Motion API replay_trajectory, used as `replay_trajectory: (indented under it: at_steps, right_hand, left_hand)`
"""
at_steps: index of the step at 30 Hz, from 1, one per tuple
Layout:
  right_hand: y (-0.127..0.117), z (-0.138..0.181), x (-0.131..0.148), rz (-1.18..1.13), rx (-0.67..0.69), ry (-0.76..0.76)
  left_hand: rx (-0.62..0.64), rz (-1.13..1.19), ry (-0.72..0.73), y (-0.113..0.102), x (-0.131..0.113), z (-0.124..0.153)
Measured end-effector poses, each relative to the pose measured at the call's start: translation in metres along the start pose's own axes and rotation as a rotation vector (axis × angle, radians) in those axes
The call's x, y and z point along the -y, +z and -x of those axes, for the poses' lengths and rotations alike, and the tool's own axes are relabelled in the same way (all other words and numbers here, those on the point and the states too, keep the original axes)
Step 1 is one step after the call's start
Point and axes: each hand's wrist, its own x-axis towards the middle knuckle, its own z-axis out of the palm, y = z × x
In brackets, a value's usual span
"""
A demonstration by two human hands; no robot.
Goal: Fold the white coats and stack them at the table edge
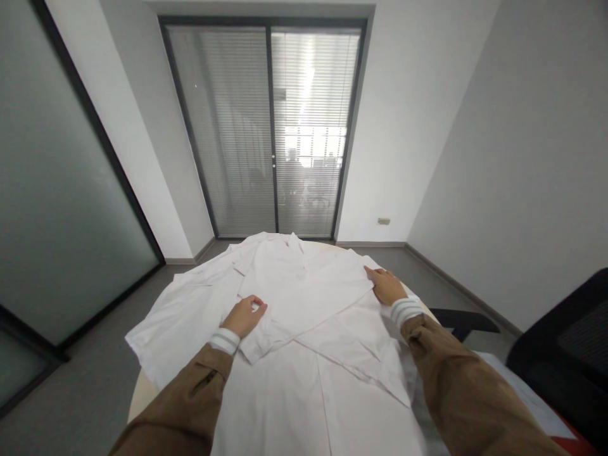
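A white shirt point(308, 291) lies spread on the table, with its sleeves folded across the front. The folds overlap, so I cannot tell whether it is one garment or more. My left hand point(244, 315) is over the left part of the cloth, above a folded sleeve end point(254, 348). Its thumb and forefinger curl together in a loop; whatever is between the tips is too small to make out. At the right shoulder edge, my right hand point(387, 285) lies on the fabric with its fingers reaching inward. Both forearms wear brown sleeves with striped cuffs.
Under the cloth, the pale rim of a rounded table point(141, 396) shows. A black office chair point(565, 342) stands close at the right, with white and red items point(532, 396) beside it. Glass doors with blinds point(270, 133) are beyond, and a frosted panel point(61, 171) is at left.
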Motion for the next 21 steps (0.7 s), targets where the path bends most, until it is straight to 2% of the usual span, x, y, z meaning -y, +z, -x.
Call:
replay_trajectory:
  at_steps: [4,7,11,16,21]
  right_hand:
    - [-0.002,-0.001,-0.002,-0.028,-0.025,-0.028]
    - [-0.003,-0.001,-0.004,-0.039,-0.033,0.037]
    - [-0.006,-0.001,-0.005,-0.01,0.053,-0.014]
    - [-0.02,0.003,0.008,0.086,0.173,0.113]
    - [-0.054,0.015,0.032,0.032,0.103,0.113]
  left_hand:
    - [0.004,0.13,0.129,0.001,-0.001,0.0]
    - [-0.03,0.186,0.107,-0.003,0.001,-0.002]
    - [0.016,0.023,0.031,-0.003,0.01,-0.002]
    - [0.118,-0.221,0.013,-0.004,0.012,0.001]
    - [0.163,-0.343,-0.017,-0.015,0.002,0.008]
